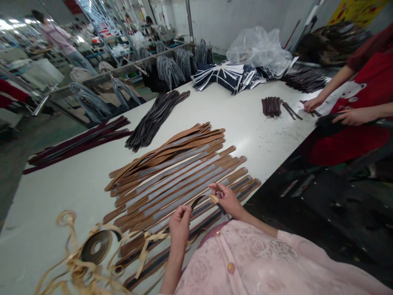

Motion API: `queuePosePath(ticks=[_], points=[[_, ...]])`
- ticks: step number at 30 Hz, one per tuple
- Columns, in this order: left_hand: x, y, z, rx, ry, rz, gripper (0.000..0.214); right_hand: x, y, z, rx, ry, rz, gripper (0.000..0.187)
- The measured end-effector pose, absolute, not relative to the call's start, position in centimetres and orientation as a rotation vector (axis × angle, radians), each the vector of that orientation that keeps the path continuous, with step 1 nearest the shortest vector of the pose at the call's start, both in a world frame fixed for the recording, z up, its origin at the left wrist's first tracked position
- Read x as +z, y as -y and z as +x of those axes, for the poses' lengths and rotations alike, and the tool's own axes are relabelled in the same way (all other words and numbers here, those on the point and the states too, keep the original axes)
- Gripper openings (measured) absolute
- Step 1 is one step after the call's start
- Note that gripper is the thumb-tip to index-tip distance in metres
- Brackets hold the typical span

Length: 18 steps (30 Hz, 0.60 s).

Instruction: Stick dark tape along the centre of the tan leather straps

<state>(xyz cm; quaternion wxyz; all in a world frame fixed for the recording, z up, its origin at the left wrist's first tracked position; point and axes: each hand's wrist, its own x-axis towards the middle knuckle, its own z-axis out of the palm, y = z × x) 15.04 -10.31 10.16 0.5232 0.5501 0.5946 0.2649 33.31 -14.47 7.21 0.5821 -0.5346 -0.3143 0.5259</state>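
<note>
A pink blouse (245, 254) lay nearest, and beyond it the left grip (180, 223) pinched a tape (211, 197) that arched sideways to the right grip (229, 201), closed on it too, above brown strips (172, 194) on the desk (242, 123).

Pale pink floral blouse (254, 266), matching sleeve (302, 245), round yellow buttons (231, 268); fingers (185, 212) bare.

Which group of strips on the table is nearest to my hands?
The brown strips, spread out close to your left hand and right hand; the blackish bundle and maroon bundle lie farther away.
</note>
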Motion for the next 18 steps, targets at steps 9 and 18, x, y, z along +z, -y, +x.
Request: queuePosePath(ticks=[9, 18], points=[[9.5, 11.7, 17.1, 0.482, -1.168, 1.405, 0.020, 9.0, 14.4, 32.0, 1.269, 0.420, -1.156, 0.022], [10.0, 11.8, 18.4, 0.705, -1.379, 1.569, 0.020, 9.9, 16.7, 31.3, 1.233, 0.577, -1.287, 0.033]])
